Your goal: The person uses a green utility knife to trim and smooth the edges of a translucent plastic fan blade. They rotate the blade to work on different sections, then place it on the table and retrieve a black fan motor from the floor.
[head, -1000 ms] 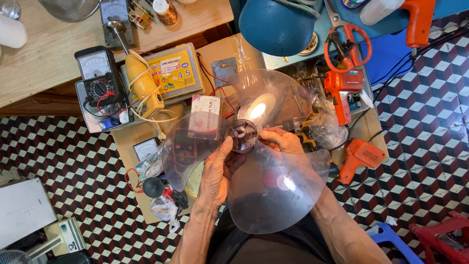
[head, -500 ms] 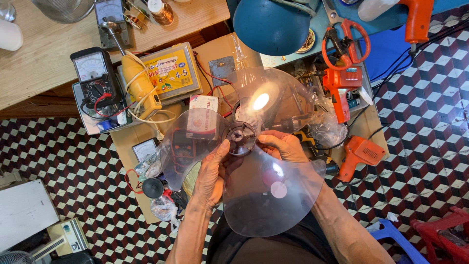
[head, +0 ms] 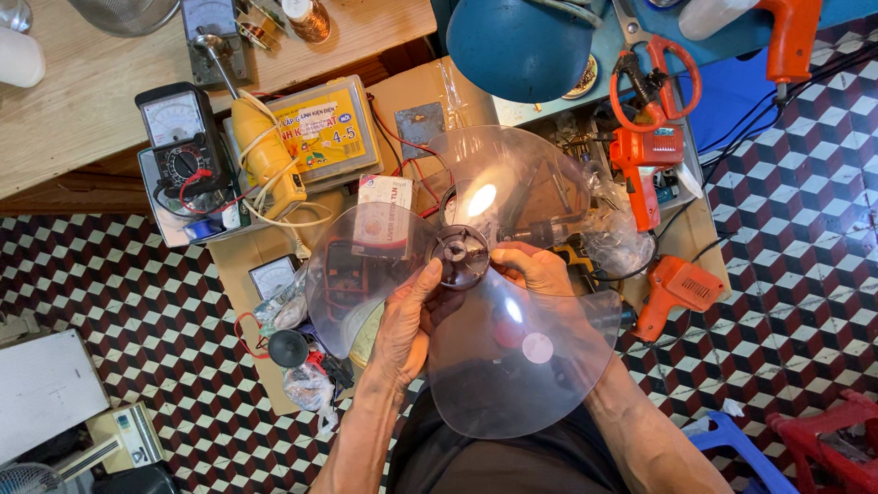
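We hold a clear three-bladed fan blade (head: 476, 302) above our lap, over the cluttered box (head: 402, 101) of tools: our left hand (head: 407, 320) grips beside the dark hub (head: 460, 257) with the thumb up at its rim, and our right hand (head: 535, 270) closes on the hub's other side. We judge this an inspecting or turning step, calling next for a steady grip at the hub, though glare hides the fingertips somewhat. The blades are thin, glossy, rounded plastic; the hub is ribbed and matte.
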